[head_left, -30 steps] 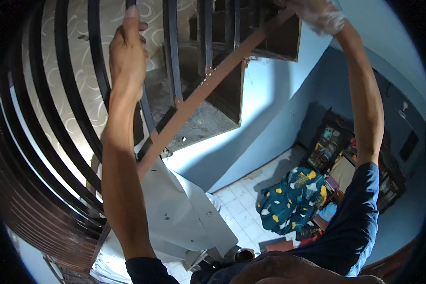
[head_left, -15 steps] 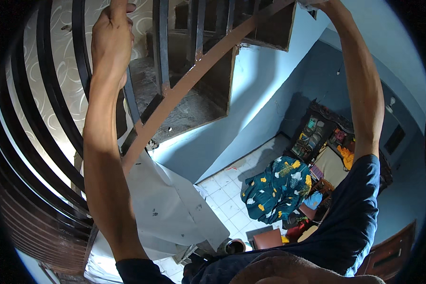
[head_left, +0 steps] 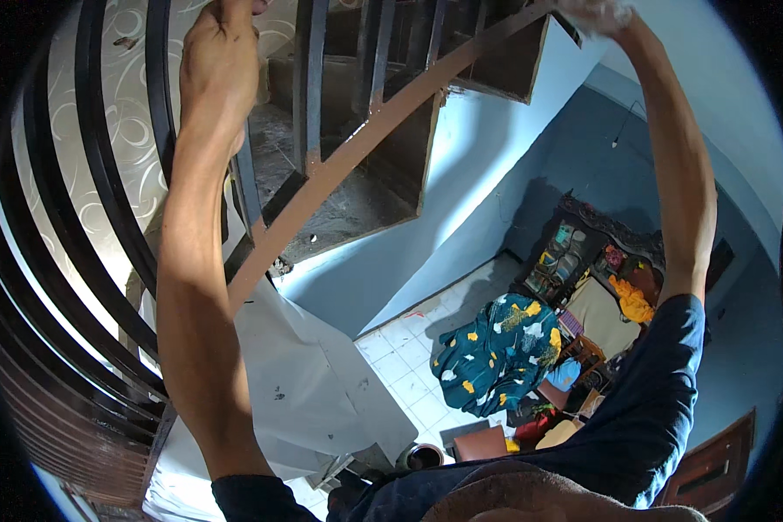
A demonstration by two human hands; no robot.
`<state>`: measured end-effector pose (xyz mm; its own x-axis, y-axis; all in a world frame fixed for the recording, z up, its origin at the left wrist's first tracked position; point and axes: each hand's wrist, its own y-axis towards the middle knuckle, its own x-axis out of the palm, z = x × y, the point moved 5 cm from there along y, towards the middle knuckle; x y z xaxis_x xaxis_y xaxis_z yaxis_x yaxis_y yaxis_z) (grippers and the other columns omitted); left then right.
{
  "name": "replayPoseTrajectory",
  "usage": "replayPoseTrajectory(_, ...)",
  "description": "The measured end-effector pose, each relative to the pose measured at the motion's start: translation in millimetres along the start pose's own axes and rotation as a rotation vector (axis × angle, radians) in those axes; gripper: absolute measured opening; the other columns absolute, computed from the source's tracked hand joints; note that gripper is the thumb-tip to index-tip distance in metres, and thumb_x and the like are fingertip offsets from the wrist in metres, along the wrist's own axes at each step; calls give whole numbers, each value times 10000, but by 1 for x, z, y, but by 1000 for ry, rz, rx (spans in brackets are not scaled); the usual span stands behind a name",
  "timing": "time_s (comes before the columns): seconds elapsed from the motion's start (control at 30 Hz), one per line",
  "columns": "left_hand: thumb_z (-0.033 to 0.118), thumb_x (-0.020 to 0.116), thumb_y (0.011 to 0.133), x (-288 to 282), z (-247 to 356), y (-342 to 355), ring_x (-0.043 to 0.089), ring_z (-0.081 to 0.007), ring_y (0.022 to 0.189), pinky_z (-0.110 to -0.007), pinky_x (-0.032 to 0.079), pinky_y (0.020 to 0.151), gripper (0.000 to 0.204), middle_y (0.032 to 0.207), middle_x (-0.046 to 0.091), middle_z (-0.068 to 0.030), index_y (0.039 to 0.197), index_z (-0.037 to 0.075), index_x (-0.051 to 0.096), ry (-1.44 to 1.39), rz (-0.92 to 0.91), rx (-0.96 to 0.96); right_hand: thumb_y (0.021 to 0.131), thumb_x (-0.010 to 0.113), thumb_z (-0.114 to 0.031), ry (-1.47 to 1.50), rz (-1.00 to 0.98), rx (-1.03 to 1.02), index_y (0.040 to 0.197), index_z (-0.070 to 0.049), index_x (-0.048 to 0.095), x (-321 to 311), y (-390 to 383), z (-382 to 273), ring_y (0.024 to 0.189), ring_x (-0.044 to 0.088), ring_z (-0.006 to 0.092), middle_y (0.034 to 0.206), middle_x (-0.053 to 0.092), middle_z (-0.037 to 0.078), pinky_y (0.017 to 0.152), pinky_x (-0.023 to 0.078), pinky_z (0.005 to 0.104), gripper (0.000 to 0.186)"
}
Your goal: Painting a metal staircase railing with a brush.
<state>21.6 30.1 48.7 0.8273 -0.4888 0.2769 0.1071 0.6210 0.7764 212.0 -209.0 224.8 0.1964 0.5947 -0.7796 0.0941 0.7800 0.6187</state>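
Note:
My left hand [head_left: 220,70] is up at the top left with its fingers curled round a dark upright railing bar [head_left: 245,187]; the grip is partly hidden by the hand itself. A brown sloping stair rail beam [head_left: 365,139] runs from lower left to upper right, with wet-looking glints where the dark bars meet it. My right hand [head_left: 596,16] is at the beam's upper end, against the top edge of the picture. Something whitish and thin covers it or lies in it, and blur hides the fingers.
Dark stair treads [head_left: 357,196] lie behind the bars. Curved black railings [head_left: 100,148] fill the left side. Below are a white sheet [head_left: 313,374], an open can [head_left: 424,456], a teal patterned cloth [head_left: 496,357] over something, a carved cabinet [head_left: 557,252] and a brown door [head_left: 713,461].
My right hand has shifted slightly right and is more blurred. The left hand still grips the bar. The whole view has tilted a little, so the room below sits slightly further left.

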Motion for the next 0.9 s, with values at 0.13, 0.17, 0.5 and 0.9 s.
replayPoseTrajectory(0.13, 597, 487, 1062, -6, 2, 5, 362, -65, 528, -255, 285, 467, 545, 664, 382, 55, 950, 79, 616, 87, 4, -6, 926, 685, -255, -1776, 48, -758, 1176, -106, 675, 12, 17, 31, 1089, 633, 312, 1160, 666, 113, 964, 522, 507, 292)
replayPoseTrajectory(0.17, 598, 488, 1062, -10, 5, 5, 362, -66, 526, -255, 286, 468, 545, 662, 384, 55, 950, 80, 616, 76, 11, 26, 926, 685, -255, -1777, 58, -766, 1176, -106, 675, 25, 8, -1, 1089, 633, 312, 1160, 666, 113, 964, 522, 507, 292)
replayPoseTrajectory(0.5, 594, 468, 1071, -2, 7, -4, 349, -67, 532, -263, 278, 469, 559, 636, 352, 64, 968, 68, 625, 74, 20, 55, 954, 710, -290, -829, 358, -281, 1103, -51, 649, -22, 12, 1, 989, 635, 322, 1019, 671, 148, 889, 538, 463, 288)
replayPoseTrajectory(0.9, 561, 463, 1083, -5, -7, 8, 371, -94, 547, -292, 325, 502, 555, 639, 364, 48, 956, 47, 631, 124, -5, -13, 907, 673, -232, -931, 323, -587, 1080, -96, 691, 17, -24, 5, 943, 637, 300, 980, 665, 89, 894, 529, 443, 221)
